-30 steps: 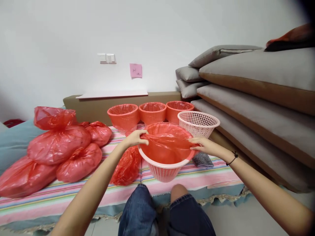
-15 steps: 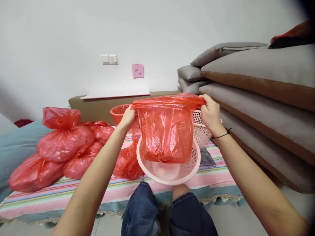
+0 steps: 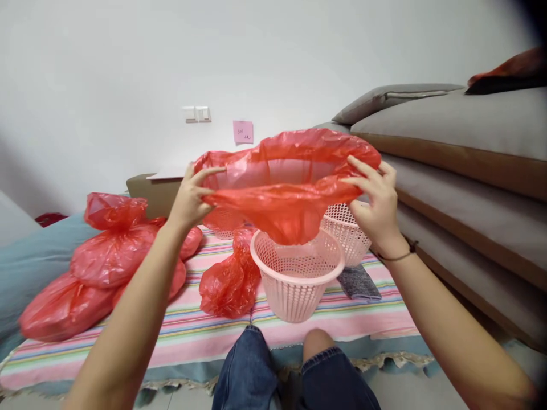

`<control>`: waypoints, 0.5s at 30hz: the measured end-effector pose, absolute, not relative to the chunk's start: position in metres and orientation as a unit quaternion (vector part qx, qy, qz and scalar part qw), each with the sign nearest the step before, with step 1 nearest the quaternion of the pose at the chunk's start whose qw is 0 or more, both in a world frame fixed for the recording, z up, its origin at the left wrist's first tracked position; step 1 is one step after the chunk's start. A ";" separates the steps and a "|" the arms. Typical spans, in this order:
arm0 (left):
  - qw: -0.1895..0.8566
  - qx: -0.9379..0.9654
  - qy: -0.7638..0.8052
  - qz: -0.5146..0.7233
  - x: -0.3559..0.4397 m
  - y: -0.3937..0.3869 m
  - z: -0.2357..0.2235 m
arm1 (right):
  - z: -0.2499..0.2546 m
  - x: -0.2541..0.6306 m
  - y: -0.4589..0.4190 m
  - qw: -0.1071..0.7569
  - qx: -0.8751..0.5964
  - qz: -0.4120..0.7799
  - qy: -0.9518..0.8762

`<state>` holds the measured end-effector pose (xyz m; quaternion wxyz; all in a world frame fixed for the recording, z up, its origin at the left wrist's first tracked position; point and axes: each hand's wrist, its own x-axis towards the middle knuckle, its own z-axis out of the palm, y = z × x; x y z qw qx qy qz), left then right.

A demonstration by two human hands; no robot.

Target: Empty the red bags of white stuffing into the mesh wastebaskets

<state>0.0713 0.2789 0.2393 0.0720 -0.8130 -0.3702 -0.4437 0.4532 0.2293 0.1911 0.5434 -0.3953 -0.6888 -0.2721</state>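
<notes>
A red plastic bag (image 3: 277,210) hangs in the air with its mouth stretched wide. At its left rim is my left hand (image 3: 190,193), fingers hooked on the plastic. My right hand (image 3: 374,196) grips the right side of the rim, thumb lower and fingers spread along the edge. Under the bag stands a pink perforated plastic basket (image 3: 294,290), upright on the striped cloth; the bag's bottom hides part of its far rim. A crumpled red plastic bag (image 3: 228,285) lies just left of the basket.
Several filled red bags (image 3: 113,256) are piled at the left. Another pink basket (image 3: 348,233) stands behind on the right, near a grey folded cloth (image 3: 359,282). Tall grey cushions (image 3: 461,165) line the right side. A striped cloth (image 3: 188,336) covers the low surface.
Both hands have moved up and apart, spreading the bag's mouth open. The bag has lifted, and its bottom no longer hangs down in front of the basket.
</notes>
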 end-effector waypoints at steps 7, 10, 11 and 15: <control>0.139 -0.807 -0.478 -0.317 -0.033 0.175 0.158 | 0.118 0.447 0.160 0.364 -0.284 -0.273 -0.844; 0.176 -0.767 -0.526 -0.322 -0.065 0.127 0.103 | 0.081 0.416 0.137 0.361 -0.257 -0.240 -0.864; 0.186 -0.749 -0.540 -0.336 -0.072 0.108 0.088 | 0.070 0.402 0.129 0.360 -0.245 -0.224 -0.872; 0.199 -0.603 -0.624 -0.456 -0.089 0.028 0.049 | 0.035 0.345 0.100 0.352 -0.184 -0.160 -0.904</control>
